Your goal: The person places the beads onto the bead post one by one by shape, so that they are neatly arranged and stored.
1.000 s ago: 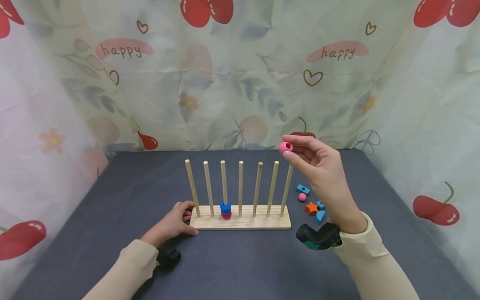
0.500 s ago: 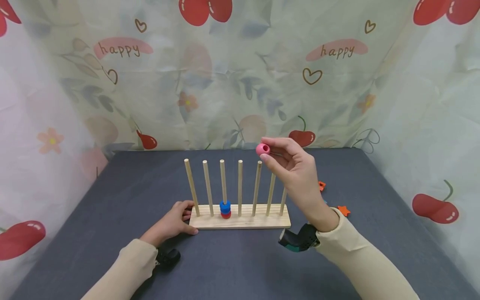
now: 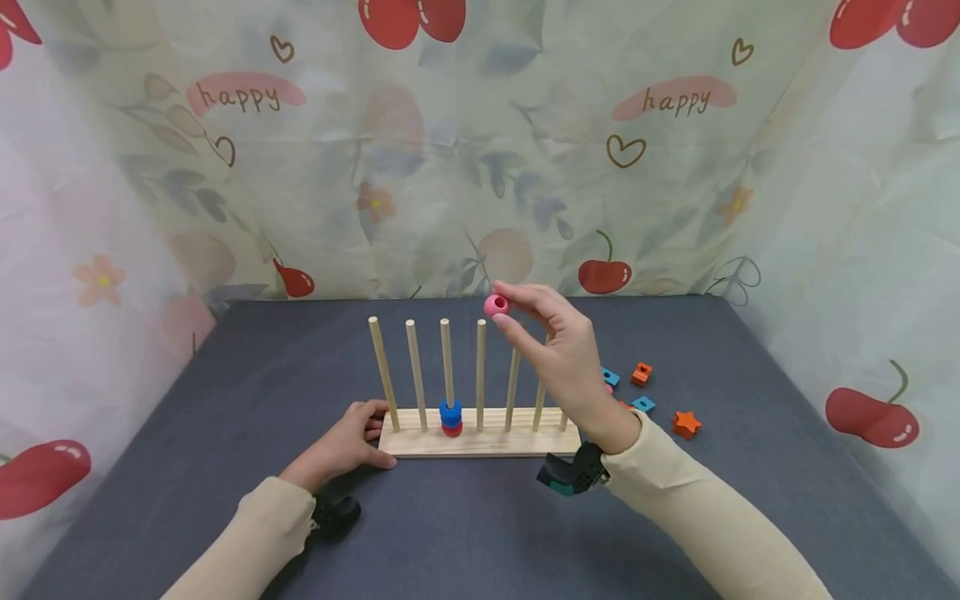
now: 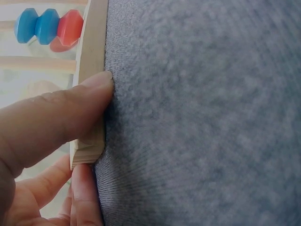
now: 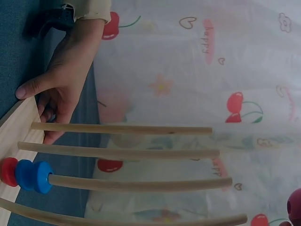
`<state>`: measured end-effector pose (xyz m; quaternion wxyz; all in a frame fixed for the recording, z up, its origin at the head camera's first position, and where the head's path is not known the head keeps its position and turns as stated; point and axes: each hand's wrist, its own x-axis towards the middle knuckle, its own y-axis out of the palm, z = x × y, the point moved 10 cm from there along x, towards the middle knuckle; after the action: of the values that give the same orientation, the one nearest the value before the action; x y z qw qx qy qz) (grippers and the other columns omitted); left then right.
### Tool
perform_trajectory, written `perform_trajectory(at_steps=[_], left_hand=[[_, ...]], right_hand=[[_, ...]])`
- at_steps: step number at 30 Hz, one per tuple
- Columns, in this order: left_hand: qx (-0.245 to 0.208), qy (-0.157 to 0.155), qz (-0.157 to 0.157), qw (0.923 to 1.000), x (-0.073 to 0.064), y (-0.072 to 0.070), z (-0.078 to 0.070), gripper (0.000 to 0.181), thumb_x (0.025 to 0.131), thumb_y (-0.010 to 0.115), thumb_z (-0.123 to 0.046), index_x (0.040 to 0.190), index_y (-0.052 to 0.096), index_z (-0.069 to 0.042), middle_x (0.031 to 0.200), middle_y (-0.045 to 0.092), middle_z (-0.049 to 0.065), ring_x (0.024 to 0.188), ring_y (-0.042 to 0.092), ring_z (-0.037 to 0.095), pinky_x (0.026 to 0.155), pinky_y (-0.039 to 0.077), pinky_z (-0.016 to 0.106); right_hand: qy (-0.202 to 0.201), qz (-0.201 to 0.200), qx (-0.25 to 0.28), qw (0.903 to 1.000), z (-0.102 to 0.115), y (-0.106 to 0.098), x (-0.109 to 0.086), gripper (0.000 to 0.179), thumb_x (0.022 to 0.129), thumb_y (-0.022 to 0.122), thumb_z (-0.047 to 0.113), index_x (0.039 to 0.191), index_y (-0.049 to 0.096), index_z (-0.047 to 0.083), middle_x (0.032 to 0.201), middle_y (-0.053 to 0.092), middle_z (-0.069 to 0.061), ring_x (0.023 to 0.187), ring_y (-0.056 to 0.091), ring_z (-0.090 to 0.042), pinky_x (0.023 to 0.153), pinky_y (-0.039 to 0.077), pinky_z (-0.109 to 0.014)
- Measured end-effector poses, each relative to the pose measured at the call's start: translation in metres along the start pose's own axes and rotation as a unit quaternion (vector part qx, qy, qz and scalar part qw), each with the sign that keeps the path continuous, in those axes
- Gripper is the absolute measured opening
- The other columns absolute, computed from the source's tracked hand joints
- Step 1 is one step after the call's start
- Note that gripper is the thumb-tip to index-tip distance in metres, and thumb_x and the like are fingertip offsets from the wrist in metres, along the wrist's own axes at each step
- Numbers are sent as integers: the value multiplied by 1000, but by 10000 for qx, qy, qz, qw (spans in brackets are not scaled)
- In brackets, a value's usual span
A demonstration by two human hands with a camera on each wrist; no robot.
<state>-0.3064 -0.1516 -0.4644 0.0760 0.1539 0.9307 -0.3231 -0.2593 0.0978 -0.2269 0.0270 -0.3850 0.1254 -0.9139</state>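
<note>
A wooden peg stand [image 3: 480, 447] with a row of several upright pegs sits on the table. Its left end is gripped by my left hand [image 3: 347, 443], the thumb on the front edge. Blue beads [image 3: 451, 414] rest above a red bead [image 3: 452, 431] on the third peg from the left. My right hand [image 3: 558, 354] pinches a round pink bead [image 3: 496, 305] between thumb and fingers, its hole showing. This bead is just above and slightly right of the fourth peg's tip [image 3: 482, 323]. The hand partly hides the pegs at the right end.
Right of the stand lie loose pieces: an orange star [image 3: 686, 424], an orange block [image 3: 641, 373], blue pieces [image 3: 642, 404] and another pink piece, partly behind my right hand. A patterned curtain [image 3: 450, 167] hangs behind the dark table [image 3: 450, 533].
My right hand has carried the pink bead leftward, from over the rightmost peg to near the fourth peg's tip. More loose pieces show at the right. The left hand stays on the stand.
</note>
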Motion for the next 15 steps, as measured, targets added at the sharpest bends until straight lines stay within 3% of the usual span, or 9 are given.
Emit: perform_trajectory(at_steps=[3,7,15], left_hand=[[13,23,11,10000,1,0,0,83,67,87,-5,137,42,3,130,36,21,120,47,33,105,40,49],[-7,54,10,10000,1,0,0,83,67,86,-3,137,42,4,129,37,21,120,47,33,105,40,49],[0,110,-3,9999,-1,0,-2,83,67,86,-2,136,42,5,129,37,22,120,47,34,105,41,49]], right_hand=[[49,-18,-69,10000,-5,3,1,37,87,69,2,124,64,3,118,64,-8,112,61,-15,98,49,-26],[166,16,-155,9997,-12,6,1,35,88,69,7,122,66,5,119,64,-5,111,62,-12,87,50,-18],[358,150,-485,9981,-21,14,0,31,89,69,12,120,68,8,117,65,-2,106,61,-10,74,47,-22]])
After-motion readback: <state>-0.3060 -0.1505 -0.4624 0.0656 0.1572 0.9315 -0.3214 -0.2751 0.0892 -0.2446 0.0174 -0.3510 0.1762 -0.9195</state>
